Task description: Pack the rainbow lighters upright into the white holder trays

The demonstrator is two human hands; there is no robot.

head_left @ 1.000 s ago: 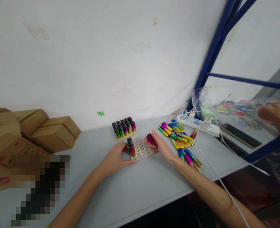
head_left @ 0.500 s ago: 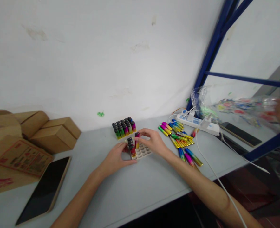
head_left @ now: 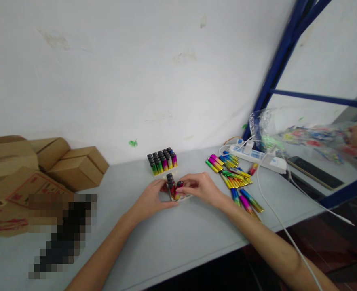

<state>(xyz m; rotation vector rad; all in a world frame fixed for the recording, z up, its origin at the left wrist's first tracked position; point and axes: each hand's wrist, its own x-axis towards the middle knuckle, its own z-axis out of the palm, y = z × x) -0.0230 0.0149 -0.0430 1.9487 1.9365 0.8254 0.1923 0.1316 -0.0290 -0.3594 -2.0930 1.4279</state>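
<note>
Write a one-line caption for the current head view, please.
Left hand at a pale tray, right hand holding a black-topped tube, loose tubes lying nearby.

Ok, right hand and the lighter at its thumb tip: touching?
Touching. The head view shows it: the right hand has its thumb tip laid against the lighter, with no gap between them.

Wall (head_left: 120,81) above power strip (head_left: 258,158) lit softly and evenly; light source not shown. Yellow glints thrown by shiny tubes (head_left: 233,178) left of strip. Space under table edge (head_left: 214,270), below strip, sunk in deep shadow. Clear bag (head_left: 305,139) right of strip streaked by pale glare, contents smeared. Far left of strip, carton (head_left: 29,190) print softened, dark patch (head_left: 64,230) broken into coarse pixel blocks.
</note>
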